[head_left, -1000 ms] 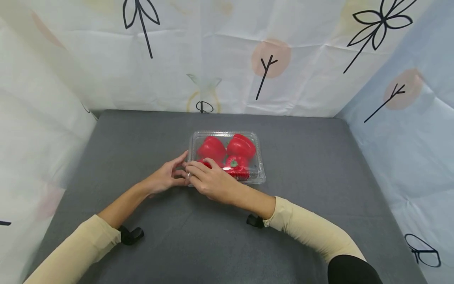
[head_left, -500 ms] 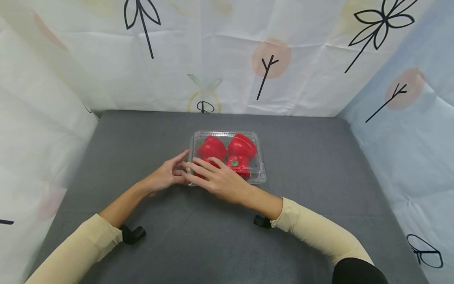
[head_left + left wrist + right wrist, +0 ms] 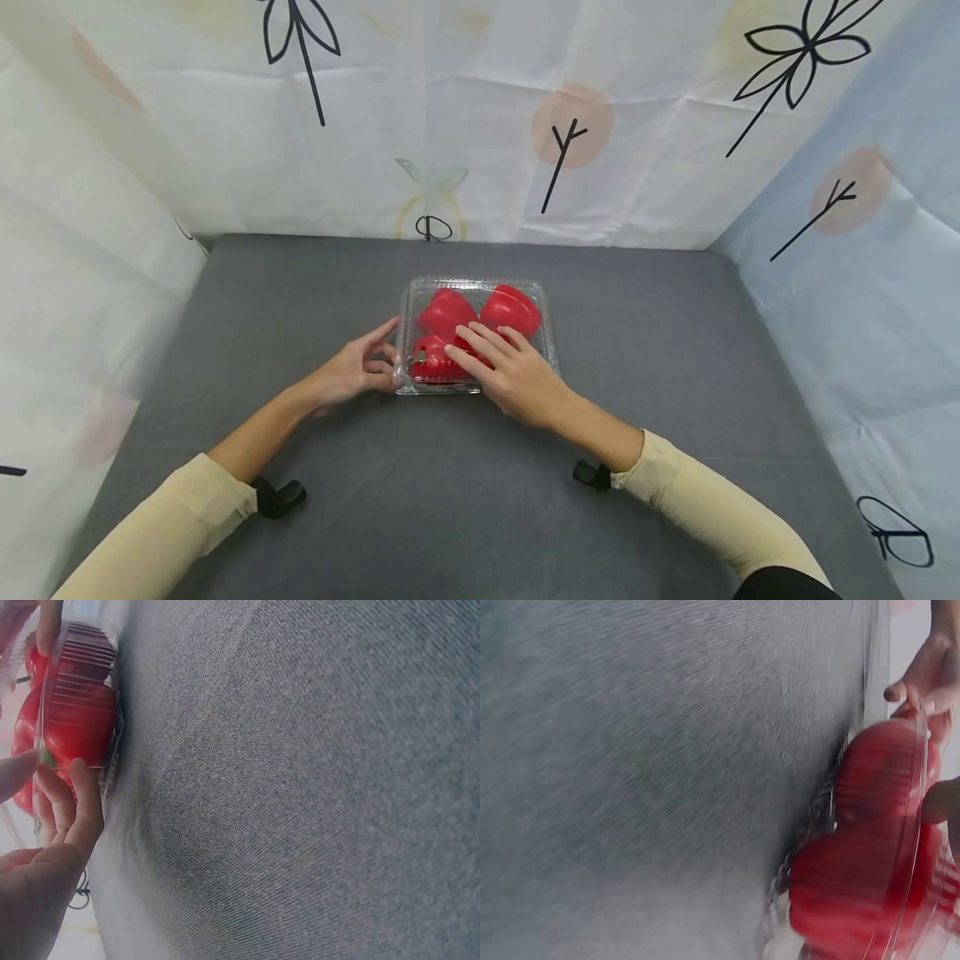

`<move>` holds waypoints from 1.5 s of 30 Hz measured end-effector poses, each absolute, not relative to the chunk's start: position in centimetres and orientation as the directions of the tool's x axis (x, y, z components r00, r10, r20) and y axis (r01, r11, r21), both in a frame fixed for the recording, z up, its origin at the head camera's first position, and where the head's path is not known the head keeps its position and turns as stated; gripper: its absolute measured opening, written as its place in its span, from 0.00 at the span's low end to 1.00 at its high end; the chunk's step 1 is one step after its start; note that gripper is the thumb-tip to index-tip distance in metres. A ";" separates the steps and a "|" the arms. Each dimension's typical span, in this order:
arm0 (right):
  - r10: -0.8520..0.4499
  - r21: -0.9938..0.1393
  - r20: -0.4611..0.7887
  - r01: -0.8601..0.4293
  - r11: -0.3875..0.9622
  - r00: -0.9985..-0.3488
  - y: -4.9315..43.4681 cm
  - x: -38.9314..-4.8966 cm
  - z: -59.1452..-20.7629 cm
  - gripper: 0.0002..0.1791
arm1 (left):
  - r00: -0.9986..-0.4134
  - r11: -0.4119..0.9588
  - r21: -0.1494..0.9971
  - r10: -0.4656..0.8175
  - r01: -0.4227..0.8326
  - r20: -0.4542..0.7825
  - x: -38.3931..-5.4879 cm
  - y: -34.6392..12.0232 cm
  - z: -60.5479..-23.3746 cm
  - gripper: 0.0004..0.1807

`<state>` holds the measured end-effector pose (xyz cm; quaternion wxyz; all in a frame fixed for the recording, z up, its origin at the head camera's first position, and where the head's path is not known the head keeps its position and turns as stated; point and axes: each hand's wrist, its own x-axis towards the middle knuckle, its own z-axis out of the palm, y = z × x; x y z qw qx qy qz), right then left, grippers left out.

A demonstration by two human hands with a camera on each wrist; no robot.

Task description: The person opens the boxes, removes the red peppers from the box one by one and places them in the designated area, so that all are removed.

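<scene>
A clear plastic clamshell container [image 3: 551, 342] with its lid down lies on the grey table, holding several red bell peppers [image 3: 510, 308]. My left hand [image 3: 348, 371] holds the container's left side, with bent fingers and thumb at its rim, as the left wrist view also shows. Over the front right part of the lid lies my right hand [image 3: 517, 375], its fingers [image 3: 480, 342] fairly straight and spread on the plastic. It covers some of the peppers. In the right wrist view, peppers [image 3: 847, 885] show through the ribbed side wall, and the right thumb [image 3: 941, 802] is at the rim.
Grey cloth covers the table [image 3: 637, 333] all around the container. White patterned fabric [image 3: 480, 125] hangs behind and along both sides. Black straps [image 3: 277, 497] show at both wrists below the cream sleeves.
My right hand has slid rightward along the container's front from its left corner, uncovering the front left pepper. The left hand and the container have stayed nearly still.
</scene>
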<state>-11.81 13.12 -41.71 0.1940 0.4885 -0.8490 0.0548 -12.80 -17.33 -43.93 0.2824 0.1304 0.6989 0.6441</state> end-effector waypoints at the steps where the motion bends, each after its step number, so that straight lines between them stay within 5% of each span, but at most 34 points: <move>1: -0.801 0.086 0.387 -0.847 0.525 -0.457 13.6 -11.8 -41.7 0.45 | -0.807 0.133 0.974 0.546 -0.184 -0.227 -12.8 -17.3 -43.9 0.53; 14: -0.691 -0.021 0.489 -0.799 0.601 -0.532 17.1 -11.8 -42.4 0.46 | -0.803 0.116 0.972 0.549 -0.203 -0.233 -12.7 -17.3 -43.8 0.54; 23: -0.506 -0.176 0.507 -0.658 0.732 -0.698 17.8 -11.1 -43.1 0.49 | -0.801 0.124 0.972 0.551 -0.200 -0.235 -12.6 -17.2 -43.6 0.54; 32: -0.334 -0.322 0.385 -0.464 0.825 -0.861 18.0 -10.4 -43.3 0.48 | -0.803 0.138 0.971 0.545 -0.196 -0.240 -12.7 -17.2 -43.6 0.54; 45: -0.323 -0.382 0.402 -0.478 0.791 -0.857 18.4 -10.5 -43.8 0.45 | -0.806 0.154 0.970 0.539 -0.190 -0.243 -12.8 -17.1 -43.5 0.54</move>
